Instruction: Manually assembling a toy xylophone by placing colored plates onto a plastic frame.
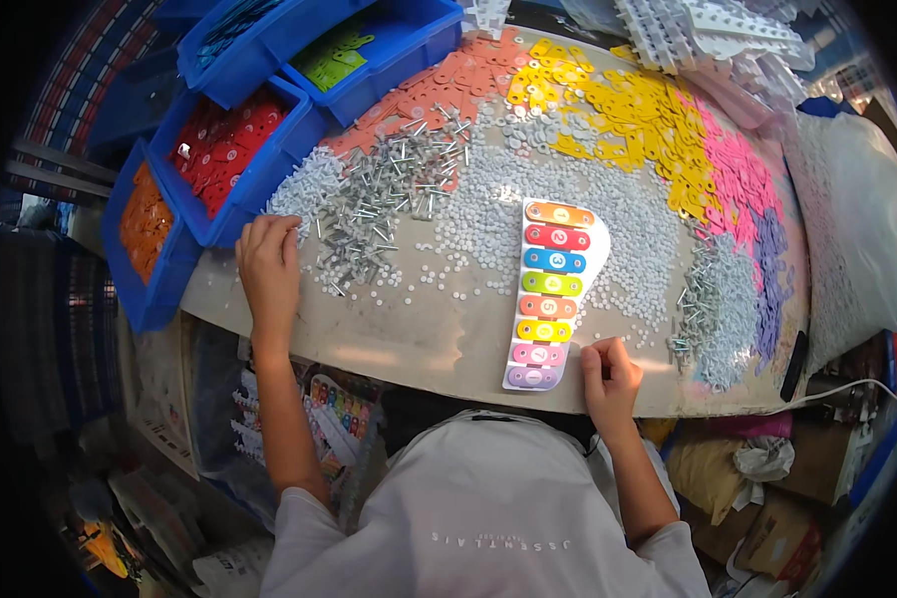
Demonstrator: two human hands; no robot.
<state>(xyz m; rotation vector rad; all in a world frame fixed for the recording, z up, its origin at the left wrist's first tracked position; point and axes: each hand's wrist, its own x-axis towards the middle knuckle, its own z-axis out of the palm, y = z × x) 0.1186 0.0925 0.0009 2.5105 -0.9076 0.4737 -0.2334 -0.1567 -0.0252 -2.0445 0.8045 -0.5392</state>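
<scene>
A toy xylophone (548,297) lies on the table, its white base carrying several coloured, numbered bars, from orange at the far end to purple at the near end. Close to its lower right side is my right hand (612,387), fingers curled in and thumb against them; anything inside them is hidden. At the left, my left hand (269,261) has its fingertips drawn together at the edge of a pile of small white plastic pieces (309,187). What they pinch, if anything, is too small to make out. Beside that pile lies a heap of metal pins (379,204).
Blue bins (314,115) with red, orange, green and blue parts stand at the far left. Heaps of salmon (448,85), yellow (638,120), pink (736,174) and purple bars (770,269) curve round the far and right edges. A white sack (852,209) stands at right.
</scene>
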